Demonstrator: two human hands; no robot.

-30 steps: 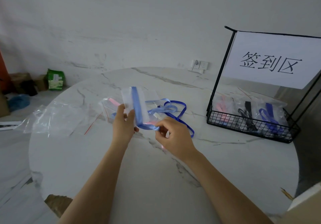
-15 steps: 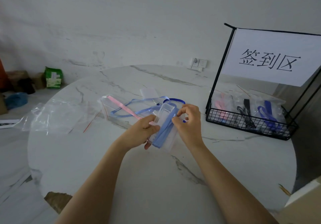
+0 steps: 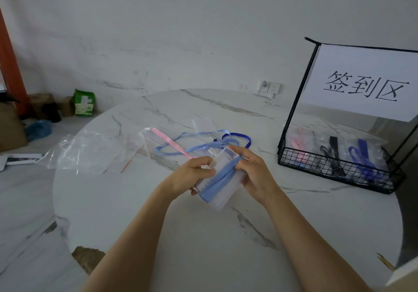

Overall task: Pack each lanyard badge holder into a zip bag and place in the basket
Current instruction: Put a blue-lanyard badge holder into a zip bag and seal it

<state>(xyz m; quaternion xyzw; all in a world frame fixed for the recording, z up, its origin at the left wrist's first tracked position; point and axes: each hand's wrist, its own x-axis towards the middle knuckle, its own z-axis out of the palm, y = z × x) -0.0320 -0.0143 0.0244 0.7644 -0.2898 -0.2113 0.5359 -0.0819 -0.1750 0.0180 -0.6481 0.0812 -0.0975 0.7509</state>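
We hold the clear badge holder just above the desk, near its middle, tilted with its far end up to the right. Its light blue lanyard lies folded in a band along the holder's face. Our left hand curls round the holder's left edge, thumb on top. Our right hand pinches the strap against the holder's far right corner.

A second ago the left hand alone held the holder upright, farther from us and to the left. The strap hung then in a loose loop that the right hand pinched below. Half a second ago the strap was already laid along the holder and both hands were on it, much as now. Since then the holder has come slightly nearer.

Beyond the hands, a pink lanyard and a dark blue lanyard lie on the desk. A heap of empty zip bags lies at the left. The black wire basket stands at the right, unmoved, with packed bags inside and a paper sign above it.
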